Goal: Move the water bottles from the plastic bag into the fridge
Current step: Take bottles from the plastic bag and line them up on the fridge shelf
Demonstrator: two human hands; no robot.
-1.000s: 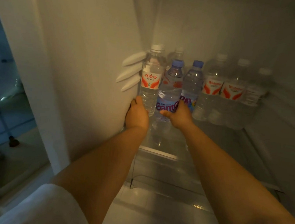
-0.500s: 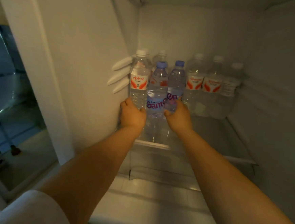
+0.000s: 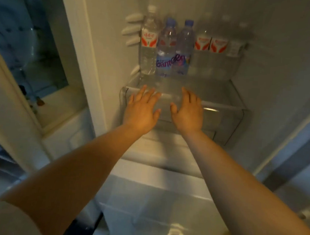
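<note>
A: Both hands empty, fingers spread: left hand (image 3: pixel 141 109), right hand (image 3: pixel 187 112), in front of the shelf (image 3: pixel 225 91). Bottles (image 3: pixel 166 49) stand packed at the back.

B: Risk is a careless bump toppling the front ones. Right-side bottles look blurry, so can't tell how tight.

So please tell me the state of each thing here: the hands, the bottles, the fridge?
left hand: open, fingers spread, holds nothing
right hand: open, holds nothing
white-cap bottle: upright on shelf, capped
two blue-cap bottles: upright, capped, side by side
red-label bottles at back: upright, blurred
fridge: open
glass shelf: bare at the front
</note>
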